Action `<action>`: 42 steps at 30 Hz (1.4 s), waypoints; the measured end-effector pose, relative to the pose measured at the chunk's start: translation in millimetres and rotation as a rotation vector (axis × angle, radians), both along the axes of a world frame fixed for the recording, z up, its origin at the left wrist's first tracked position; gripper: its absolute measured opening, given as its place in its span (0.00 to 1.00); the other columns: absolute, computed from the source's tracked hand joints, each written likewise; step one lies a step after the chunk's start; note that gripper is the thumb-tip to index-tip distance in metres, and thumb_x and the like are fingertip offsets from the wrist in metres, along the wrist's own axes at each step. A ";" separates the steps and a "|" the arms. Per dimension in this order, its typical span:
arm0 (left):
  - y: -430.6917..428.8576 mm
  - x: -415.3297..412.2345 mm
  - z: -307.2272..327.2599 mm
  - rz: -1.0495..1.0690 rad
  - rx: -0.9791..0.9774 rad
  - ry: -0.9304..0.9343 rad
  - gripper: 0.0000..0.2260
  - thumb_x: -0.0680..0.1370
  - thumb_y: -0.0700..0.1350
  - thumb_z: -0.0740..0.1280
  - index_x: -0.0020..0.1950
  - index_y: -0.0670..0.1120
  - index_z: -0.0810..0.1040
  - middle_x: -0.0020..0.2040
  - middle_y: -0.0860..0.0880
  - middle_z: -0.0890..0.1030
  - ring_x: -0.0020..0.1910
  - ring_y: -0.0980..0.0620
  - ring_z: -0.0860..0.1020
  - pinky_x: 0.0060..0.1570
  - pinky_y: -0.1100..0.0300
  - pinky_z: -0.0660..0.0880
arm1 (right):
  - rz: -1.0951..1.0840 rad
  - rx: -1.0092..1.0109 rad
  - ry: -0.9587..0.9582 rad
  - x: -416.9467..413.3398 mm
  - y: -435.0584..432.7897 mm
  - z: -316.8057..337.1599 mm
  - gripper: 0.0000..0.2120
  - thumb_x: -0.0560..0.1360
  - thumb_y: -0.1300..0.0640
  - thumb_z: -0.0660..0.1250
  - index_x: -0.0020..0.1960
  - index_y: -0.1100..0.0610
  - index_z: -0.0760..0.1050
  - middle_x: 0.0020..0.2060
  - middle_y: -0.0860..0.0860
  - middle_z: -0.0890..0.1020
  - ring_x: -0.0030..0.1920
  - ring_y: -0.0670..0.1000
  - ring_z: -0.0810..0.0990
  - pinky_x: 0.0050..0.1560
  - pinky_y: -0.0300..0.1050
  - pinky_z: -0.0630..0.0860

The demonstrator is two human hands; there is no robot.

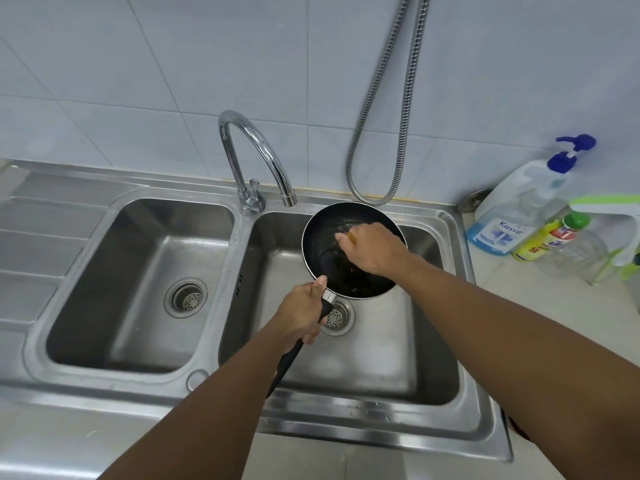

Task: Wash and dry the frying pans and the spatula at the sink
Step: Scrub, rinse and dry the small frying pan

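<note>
- Pan (323,252) held over the right basin of the sink (450,220), above the drain (341,318), tilted with the inside facing up.
- Left hand (303,313) wrapped round the handle (294,355) right by the bowl, thumb stretched along it toward the rim.
- Handle axis 1 to 7 o'clock; bowl at 1 o'clock from the left hand.
- Right hand (375,249) inside the bowl at its 2 o'clock side, fingers curled on a small yellow-brown scrubber (352,238), mostly hidden.
- Tap (258,150) spout just beside the rim at 11 o'clock; no running water visible.
- Judged: scrubbing step; rinse and dry not yet done. Unscrubbed area likely at 8 o'clock from the right fingers; left grip braces the push.
- Other pans and spatula not in view.
</note>
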State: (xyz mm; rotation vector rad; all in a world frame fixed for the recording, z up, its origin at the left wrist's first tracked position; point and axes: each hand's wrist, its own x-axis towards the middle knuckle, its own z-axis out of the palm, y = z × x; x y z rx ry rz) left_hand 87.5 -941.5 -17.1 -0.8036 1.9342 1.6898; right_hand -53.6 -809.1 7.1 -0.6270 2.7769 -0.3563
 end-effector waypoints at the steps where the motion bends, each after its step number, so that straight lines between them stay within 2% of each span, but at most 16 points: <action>1: 3.5 -0.1 0.8 0.006 0.003 0.004 0.22 0.86 0.61 0.53 0.65 0.47 0.75 0.36 0.43 0.74 0.21 0.54 0.65 0.20 0.65 0.61 | -0.027 -0.024 0.003 -1.8 -2.5 3.0 0.21 0.83 0.42 0.53 0.39 0.55 0.71 0.39 0.54 0.76 0.42 0.60 0.77 0.43 0.49 0.70; 4: 12.6 -0.2 -1.1 0.027 -0.006 0.008 0.23 0.85 0.62 0.53 0.66 0.46 0.75 0.36 0.43 0.74 0.21 0.55 0.65 0.19 0.64 0.62 | -0.089 -0.107 -0.006 -5.5 -6.9 6.7 0.21 0.81 0.46 0.51 0.32 0.53 0.67 0.37 0.55 0.77 0.40 0.59 0.76 0.42 0.48 0.70; 10: 32.6 7.7 -7.5 0.084 0.006 -0.001 0.24 0.86 0.61 0.52 0.62 0.43 0.75 0.36 0.42 0.74 0.19 0.55 0.66 0.20 0.65 0.61 | -0.155 -0.145 -0.063 7.0 6.2 -11.6 0.20 0.81 0.47 0.51 0.35 0.53 0.69 0.44 0.60 0.81 0.44 0.61 0.78 0.44 0.48 0.70; 13: 39.6 12.8 -8.0 0.111 0.005 -0.005 0.22 0.86 0.61 0.52 0.61 0.44 0.75 0.37 0.42 0.74 0.19 0.56 0.66 0.20 0.65 0.61 | -0.126 -0.197 -0.066 13.9 25.3 -16.6 0.20 0.84 0.41 0.51 0.52 0.53 0.73 0.50 0.55 0.80 0.50 0.58 0.78 0.48 0.52 0.72; 15: 41.5 15.7 -10.1 0.126 -0.002 -0.003 0.22 0.86 0.60 0.52 0.60 0.44 0.76 0.37 0.41 0.75 0.19 0.55 0.66 0.20 0.65 0.62 | -0.138 -0.266 0.004 18.4 47.3 -15.2 0.18 0.82 0.38 0.55 0.64 0.48 0.69 0.57 0.51 0.74 0.51 0.52 0.73 0.51 0.52 0.72; 18: 42.8 18.5 -16.6 0.154 -0.021 0.001 0.23 0.86 0.61 0.52 0.55 0.43 0.76 0.35 0.42 0.75 0.20 0.54 0.66 0.20 0.64 0.62 | -0.273 -0.362 0.234 20.2 92.7 -21.9 0.18 0.80 0.43 0.62 0.68 0.46 0.67 0.60 0.53 0.70 0.55 0.53 0.73 0.52 0.51 0.75; 20: 44.1 21.8 -19.7 0.183 -0.032 0.003 0.23 0.86 0.61 0.52 0.51 0.44 0.75 0.34 0.43 0.75 0.20 0.53 0.66 0.20 0.64 0.62 | -0.424 -0.307 0.282 18.1 127.7 -33.4 0.21 0.76 0.49 0.66 0.68 0.47 0.69 0.61 0.57 0.70 0.56 0.57 0.74 0.55 0.54 0.76; 23: 45.2 26.5 -21.1 0.211 -0.030 -0.002 0.23 0.86 0.60 0.52 0.48 0.44 0.74 0.34 0.43 0.76 0.20 0.53 0.66 0.21 0.64 0.63 | -0.610 -0.028 0.193 15.2 179.6 -58.2 0.25 0.77 0.52 0.66 0.72 0.53 0.66 0.69 0.64 0.67 0.64 0.66 0.71 0.63 0.61 0.72; 25: 44.0 28.7 -22.0 0.213 -0.016 0.000 0.23 0.86 0.60 0.52 0.48 0.43 0.73 0.33 0.43 0.75 0.20 0.52 0.66 0.21 0.64 0.62 | -0.575 0.171 0.105 15.1 208.6 -77.3 0.28 0.81 0.53 0.64 0.77 0.57 0.59 0.76 0.67 0.58 0.73 0.69 0.63 0.73 0.64 0.63; 28: 39.7 28.5 -21.6 0.210 0.008 0.003 0.23 0.86 0.60 0.52 0.48 0.42 0.73 0.34 0.43 0.75 0.20 0.52 0.65 0.22 0.64 0.62 | -0.495 0.217 0.035 10.2 233.5 -88.5 0.30 0.84 0.52 0.58 0.80 0.61 0.50 0.79 0.68 0.52 0.78 0.69 0.53 0.77 0.66 0.56; 30: 35.1 28.3 -21.9 0.213 0.027 -0.001 0.23 0.86 0.60 0.52 0.47 0.43 0.73 0.34 0.43 0.75 0.20 0.53 0.65 0.21 0.64 0.62 | -0.508 0.265 0.032 4.9 231.2 -80.5 0.31 0.85 0.48 0.56 0.81 0.59 0.48 0.80 0.66 0.52 0.78 0.70 0.53 0.76 0.67 0.56; 32: 29.5 28.6 -21.8 0.216 0.044 0.001 0.23 0.86 0.61 0.52 0.47 0.43 0.73 0.34 0.43 0.75 0.20 0.53 0.65 0.21 0.64 0.62 | -0.467 0.315 0.162 2.2 213.1 -65.4 0.27 0.85 0.46 0.52 0.80 0.57 0.55 0.78 0.65 0.59 0.75 0.70 0.60 0.72 0.69 0.60; 34: 24.6 28.4 -21.9 0.213 0.063 0.003 0.24 0.86 0.61 0.52 0.46 0.43 0.73 0.33 0.43 0.75 0.20 0.53 0.65 0.21 0.64 0.62 | -0.310 0.090 0.308 2.8 182.8 -52.6 0.22 0.83 0.51 0.52 0.71 0.60 0.69 0.65 0.65 0.73 0.64 0.68 0.72 0.64 0.64 0.69; 36: 19.2 28.3 -21.6 0.212 0.078 0.005 0.24 0.86 0.61 0.52 0.47 0.43 0.73 0.33 0.43 0.75 0.20 0.53 0.65 0.22 0.64 0.61 | -0.144 -0.186 0.319 4.7 142.5 -42.7 0.16 0.79 0.61 0.59 0.64 0.62 0.76 0.57 0.61 0.78 0.59 0.63 0.76 0.63 0.56 0.72; 39: 7.6 27.9 -20.4 0.212 0.096 0.002 0.24 0.85 0.62 0.52 0.48 0.43 0.74 0.34 0.43 0.76 0.20 0.54 0.65 0.21 0.64 0.62 | 0.042 -0.375 0.254 -2.3 68.1 -18.6 0.18 0.76 0.68 0.62 0.63 0.60 0.78 0.57 0.56 0.81 0.60 0.56 0.78 0.66 0.42 0.68; 42: -6.3 31.8 -19.9 0.213 0.114 -0.011 0.24 0.85 0.63 0.52 0.51 0.43 0.74 0.35 0.42 0.76 0.20 0.54 0.65 0.22 0.64 0.62 | 0.162 -0.443 0.135 -12.3 -6.3 5.8 0.20 0.78 0.69 0.59 0.67 0.59 0.77 0.62 0.55 0.81 0.63 0.52 0.78 0.68 0.44 0.71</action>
